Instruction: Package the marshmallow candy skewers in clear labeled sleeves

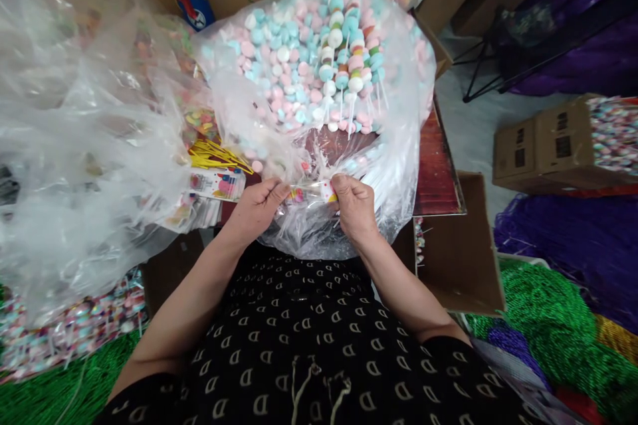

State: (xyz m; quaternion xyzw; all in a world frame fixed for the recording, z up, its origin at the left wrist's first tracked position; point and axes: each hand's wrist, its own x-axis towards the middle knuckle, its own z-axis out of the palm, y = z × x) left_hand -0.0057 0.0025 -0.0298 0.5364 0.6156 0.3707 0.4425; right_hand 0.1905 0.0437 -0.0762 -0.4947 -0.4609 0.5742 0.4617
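Observation:
My left hand (263,204) and my right hand (355,204) pinch the two ends of a small clear printed wrapper bag (312,192), stretched level between them. Behind it lies a big clear plastic bag (399,166) spread around a heap of pink, blue and white candies (279,56). Several candy skewers (355,63) on white sticks rest on that heap, at its right side. To the left of my left hand is a stack of printed wrapper bags (216,184), with a bunch of yellow ties (214,155) just behind it.
Large clear plastic bags (90,113) fill the left side, with gummy candies (202,125) beside them. An open cardboard box (461,252) stands below the red-brown table edge (438,166). Wrapped skewers (74,325) lie low at left; a box of packed candies (545,146) is at right.

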